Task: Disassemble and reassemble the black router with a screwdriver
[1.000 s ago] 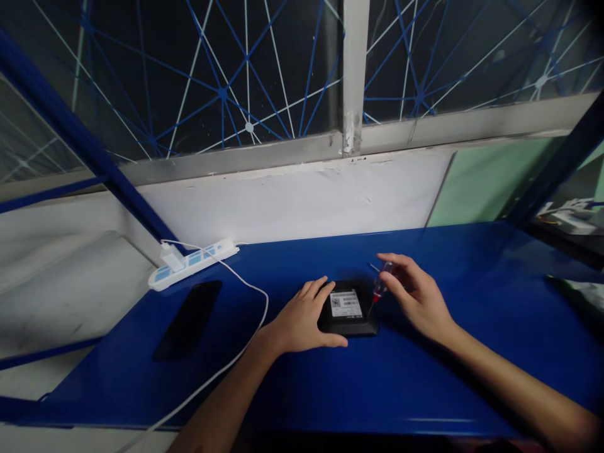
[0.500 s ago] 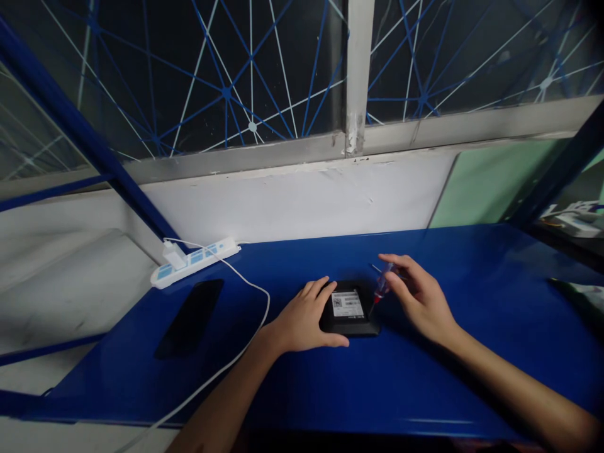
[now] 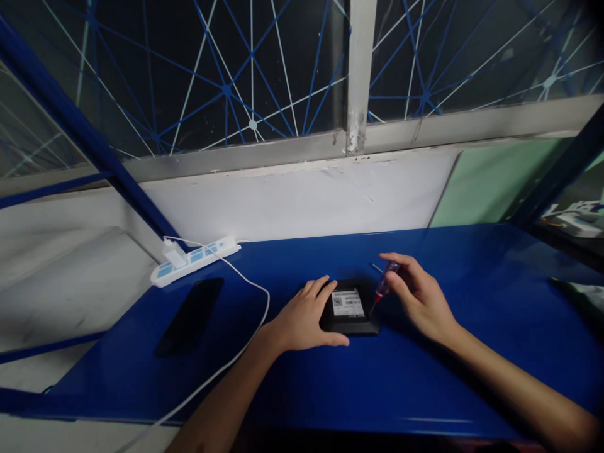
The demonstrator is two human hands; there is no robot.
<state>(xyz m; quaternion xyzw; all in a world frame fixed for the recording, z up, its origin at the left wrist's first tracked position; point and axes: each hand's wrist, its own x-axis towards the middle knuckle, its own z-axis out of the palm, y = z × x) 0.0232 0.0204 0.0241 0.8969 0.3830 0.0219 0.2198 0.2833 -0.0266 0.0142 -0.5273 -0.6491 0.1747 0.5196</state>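
A flat black electronic device (image 3: pixel 352 325) with a white printed label (image 3: pixel 348 303) lies on the blue table. My left hand (image 3: pixel 304 318) spans its left side, fingers on the far part and thumb along the near edge, holding it against the table. My right hand (image 3: pixel 422 294) pinches the clear purplish handle of a screwdriver (image 3: pixel 385 283) with a red collar. The tool tilts, its tip down at the device's right side near the front corner; what lies under the tip is too small to make out. A thin metal rod (image 3: pixel 376 267) shows just behind the handle.
A black phone (image 3: pixel 191 316) lies to the left. Behind it sits a white power strip (image 3: pixel 195 261) with a plugged-in charger (image 3: pixel 173 253). The charger's white cable (image 3: pixel 245 343) loops past my left forearm. Blue frame posts (image 3: pixel 136 204) flank the blue table (image 3: pixel 425 396).
The screwdriver handle has turned or shifted very slightly in my right fingers. My left hand and the device stay in place.
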